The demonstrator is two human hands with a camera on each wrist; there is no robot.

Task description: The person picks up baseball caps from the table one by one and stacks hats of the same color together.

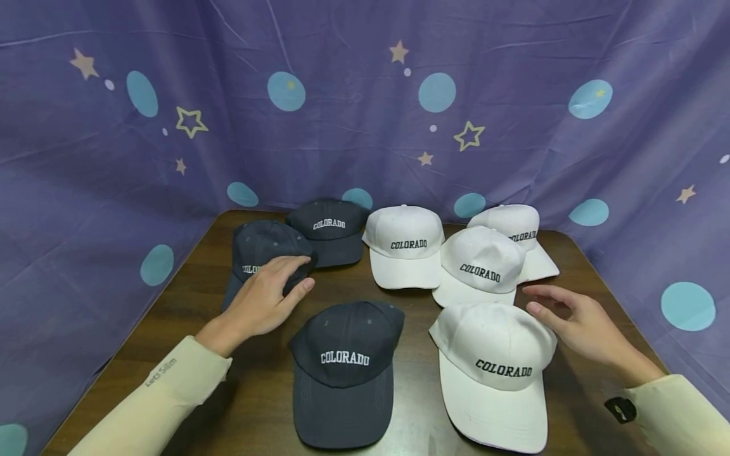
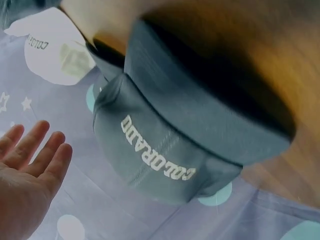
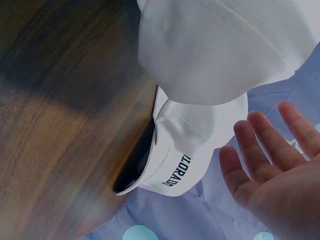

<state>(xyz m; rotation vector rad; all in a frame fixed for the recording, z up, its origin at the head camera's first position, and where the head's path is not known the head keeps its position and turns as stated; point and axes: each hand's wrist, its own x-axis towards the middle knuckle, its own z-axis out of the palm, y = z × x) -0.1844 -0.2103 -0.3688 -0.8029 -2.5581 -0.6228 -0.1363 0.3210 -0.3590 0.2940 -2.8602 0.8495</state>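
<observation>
- Behind the left hand [image 1: 262, 297], the left dark cap [image 1: 265, 242] loses part of its COLORADO; the back-right white cap [image 1: 507, 219] has its first letter covered.
- Left fingers [image 2: 29, 144] loosely extended, grasping nothing, just beside that dark cap.
- Right hand [image 1: 590, 332]: relaxed, nothing held, near the front white cap [image 1: 496, 348]; can't tell if touching.
- Brown wooden tabletop [image 1: 256, 380], purple starry curtain [image 1: 342, 158] behind.
</observation>
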